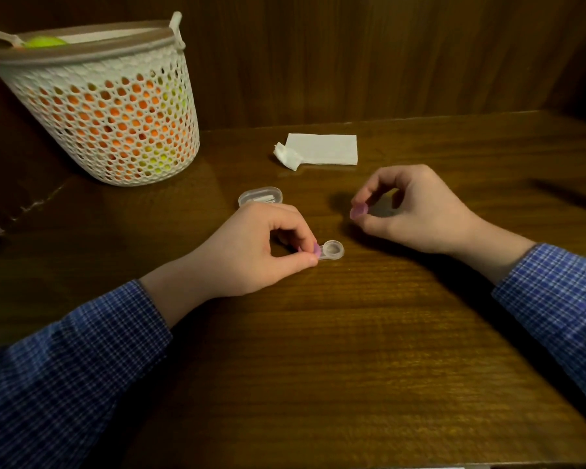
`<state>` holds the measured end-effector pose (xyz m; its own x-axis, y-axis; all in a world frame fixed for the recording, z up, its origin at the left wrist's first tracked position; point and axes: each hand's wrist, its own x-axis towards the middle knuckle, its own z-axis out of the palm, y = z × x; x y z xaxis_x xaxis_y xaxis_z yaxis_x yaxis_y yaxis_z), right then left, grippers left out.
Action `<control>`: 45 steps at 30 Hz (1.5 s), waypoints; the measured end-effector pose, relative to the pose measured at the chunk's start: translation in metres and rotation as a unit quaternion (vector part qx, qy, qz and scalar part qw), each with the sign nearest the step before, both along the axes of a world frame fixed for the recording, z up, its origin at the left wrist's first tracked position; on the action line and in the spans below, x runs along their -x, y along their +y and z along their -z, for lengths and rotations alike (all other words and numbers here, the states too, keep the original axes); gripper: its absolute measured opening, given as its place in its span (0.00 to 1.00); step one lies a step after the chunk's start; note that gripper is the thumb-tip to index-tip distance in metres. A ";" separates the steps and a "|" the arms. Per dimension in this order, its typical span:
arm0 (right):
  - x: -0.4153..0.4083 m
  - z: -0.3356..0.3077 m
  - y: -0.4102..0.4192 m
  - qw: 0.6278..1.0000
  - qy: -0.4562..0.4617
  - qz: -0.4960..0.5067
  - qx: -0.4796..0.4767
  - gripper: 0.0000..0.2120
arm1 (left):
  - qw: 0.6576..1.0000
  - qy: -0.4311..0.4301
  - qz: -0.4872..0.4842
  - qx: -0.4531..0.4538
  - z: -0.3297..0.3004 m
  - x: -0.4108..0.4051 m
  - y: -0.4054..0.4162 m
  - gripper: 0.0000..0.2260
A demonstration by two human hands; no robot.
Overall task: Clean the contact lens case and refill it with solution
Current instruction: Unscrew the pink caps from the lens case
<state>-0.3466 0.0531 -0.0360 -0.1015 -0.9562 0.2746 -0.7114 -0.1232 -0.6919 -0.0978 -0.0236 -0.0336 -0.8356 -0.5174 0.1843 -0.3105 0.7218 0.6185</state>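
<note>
Dark wooden table [352, 333] bears the light, rigid lens case [330, 250], left hand [251, 252] pinching its capped end, right hand [416, 211] pinching the removed purple cap [358, 211]; grip by the rims, likely slippery.

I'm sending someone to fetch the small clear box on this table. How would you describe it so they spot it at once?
Start at the white mesh basket on the table's far left, then look right toward the folded white tissue. The clear box lies nearer than both, just beyond the left hand: oval, lidded, see-through, larger than the lens case.
</note>
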 end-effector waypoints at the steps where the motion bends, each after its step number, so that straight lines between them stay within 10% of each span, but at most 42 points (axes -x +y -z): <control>1: 0.002 0.001 -0.001 1.000 0.011 0.013 -0.006 0.06 | 1.000 0.001 0.001 0.000 0.000 0.000 0.000 0.03; 22: 0.009 0.003 -0.008 0.987 0.020 0.159 -0.001 0.17 | 1.000 0.008 0.012 0.002 0.003 0.001 -0.002 0.03; 30: -0.024 -0.001 0.014 0.990 0.016 -0.121 -0.064 0.31 | 1.000 0.007 -0.006 0.015 0.003 0.001 -0.001 0.05; 45: -0.022 0.008 0.008 0.996 0.015 -0.087 -0.028 0.25 | 1.000 0.027 -0.002 -0.013 0.004 -0.002 0.000 0.23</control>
<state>-0.3244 0.0610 -0.0442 0.0746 -0.9722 0.2217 -0.7031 -0.2090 -0.6797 -0.0957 -0.0236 -0.0377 -0.8232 -0.5253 0.2152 -0.2788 0.7043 0.6528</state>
